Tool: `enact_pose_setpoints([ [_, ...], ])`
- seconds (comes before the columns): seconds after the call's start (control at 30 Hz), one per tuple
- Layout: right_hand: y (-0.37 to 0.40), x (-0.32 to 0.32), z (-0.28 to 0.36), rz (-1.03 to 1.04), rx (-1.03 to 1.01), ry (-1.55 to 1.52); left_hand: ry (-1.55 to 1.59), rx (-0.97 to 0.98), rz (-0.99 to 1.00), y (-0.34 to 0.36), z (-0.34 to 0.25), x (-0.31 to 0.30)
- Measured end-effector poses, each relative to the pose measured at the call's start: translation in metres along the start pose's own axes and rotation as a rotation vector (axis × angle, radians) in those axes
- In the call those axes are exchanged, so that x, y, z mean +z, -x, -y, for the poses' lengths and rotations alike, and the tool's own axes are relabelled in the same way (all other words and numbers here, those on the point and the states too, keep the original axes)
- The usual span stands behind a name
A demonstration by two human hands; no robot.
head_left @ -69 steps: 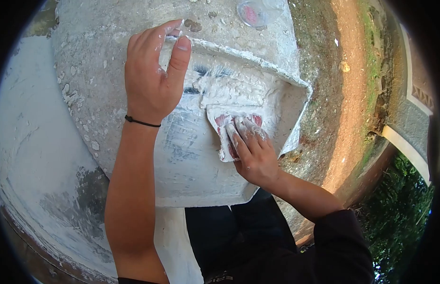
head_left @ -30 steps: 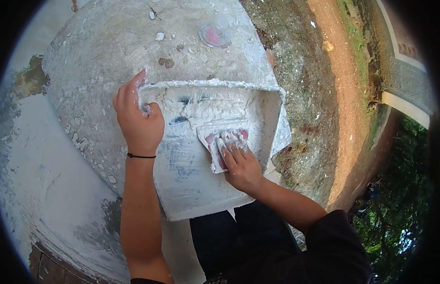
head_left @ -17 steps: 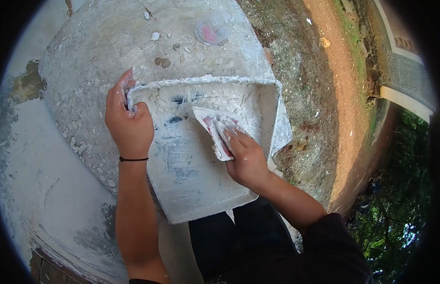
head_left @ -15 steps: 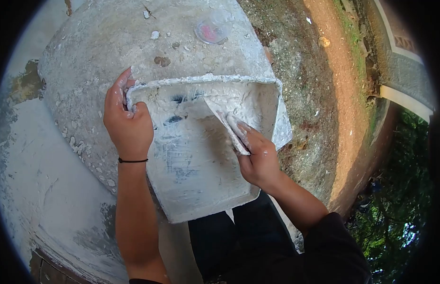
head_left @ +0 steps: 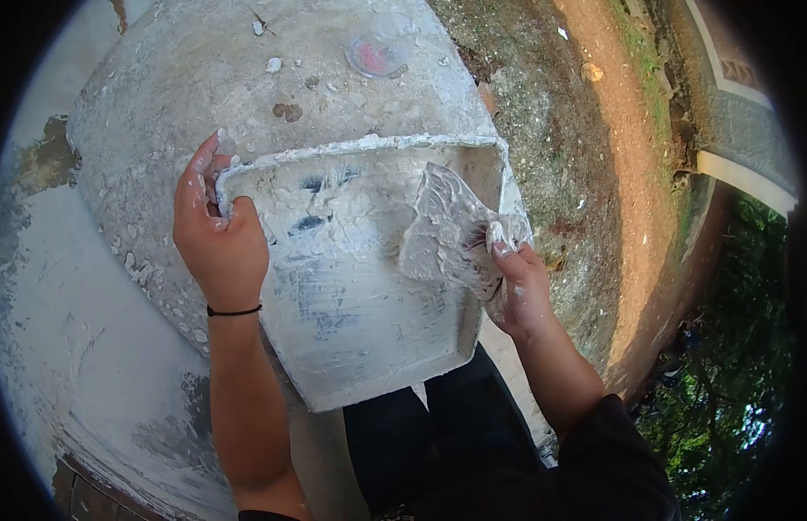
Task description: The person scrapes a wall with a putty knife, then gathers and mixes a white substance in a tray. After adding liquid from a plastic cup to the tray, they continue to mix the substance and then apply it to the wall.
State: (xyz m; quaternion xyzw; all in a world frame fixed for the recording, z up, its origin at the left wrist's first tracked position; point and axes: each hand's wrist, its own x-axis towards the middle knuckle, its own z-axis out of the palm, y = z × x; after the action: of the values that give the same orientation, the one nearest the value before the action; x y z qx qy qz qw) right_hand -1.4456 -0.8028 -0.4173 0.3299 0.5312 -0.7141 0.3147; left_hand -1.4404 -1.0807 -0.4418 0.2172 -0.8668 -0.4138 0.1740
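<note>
My left hand (head_left: pixel 219 230) grips the upper left corner of a shallow plaster-smeared tray (head_left: pixel 368 382), thumb inside the rim and fingers outside. A black band circles that wrist. My right hand (head_left: pixel 518 278) is closed on a flat scraper (head_left: pixel 447 230), whose broad face is coated with wet white paste. The scraper is over the right part of the tray. White paste (head_left: pixel 368 195) lies thickest along the tray's far side, and thin dark streaks show on its floor. Both hands have white smears on the fingers.
Beyond the tray is a rough, paste-spotted grey surface (head_left: pixel 186 104) with a round clear lid (head_left: pixel 375 56) on it. A smeared pale wall or floor is at left. Bare soil (head_left: pixel 633 226) and greenery (head_left: pixel 724 391) lie at right. My dark-clothed legs are below the tray.
My right hand has moved right and turned the scraper, so its coated face now shows. My left hand and the tray's far left corner have shifted slightly left.
</note>
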Motion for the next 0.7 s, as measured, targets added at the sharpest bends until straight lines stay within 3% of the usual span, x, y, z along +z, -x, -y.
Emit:
enact_pose_setpoints([
  [0.1, -0.003, 0.000, -0.001, -0.038, 0.030, -0.151, -0.028, -0.077, 0.004, -0.002, 0.007, 0.003],
  [0.23, 0.003, 0.005, -0.010, -0.069, 0.032, -0.070, -0.037, -0.118, 0.010, -0.004, 0.015, 0.007],
  [0.3, 0.008, 0.010, -0.019, 0.073, -0.307, 0.660, -0.025, -0.119, 0.001, -0.004, 0.017, 0.009],
  [0.33, 0.009, 0.013, -0.023, 0.074, -0.305, 0.660, -0.027, -0.120, 0.002, -0.004, 0.017, 0.009],
  [0.43, 0.012, 0.031, -0.038, 0.286, -1.068, 1.406, -0.043, -0.110, 0.001, -0.004, 0.017, 0.009],
  [0.47, 0.012, 0.037, -0.043, 0.289, -1.069, 1.405, -0.023, -0.096, -0.001, -0.004, 0.018, 0.010],
  [0.53, 0.014, 0.047, -0.054, 0.349, -1.273, 1.483, -0.007, -0.085, -0.001, -0.003, 0.021, 0.009],
  [0.7, 0.019, 0.040, -0.045, 0.345, -1.257, 1.504, 0.000, -0.019, 0.005, -0.003, 0.021, 0.007],
])
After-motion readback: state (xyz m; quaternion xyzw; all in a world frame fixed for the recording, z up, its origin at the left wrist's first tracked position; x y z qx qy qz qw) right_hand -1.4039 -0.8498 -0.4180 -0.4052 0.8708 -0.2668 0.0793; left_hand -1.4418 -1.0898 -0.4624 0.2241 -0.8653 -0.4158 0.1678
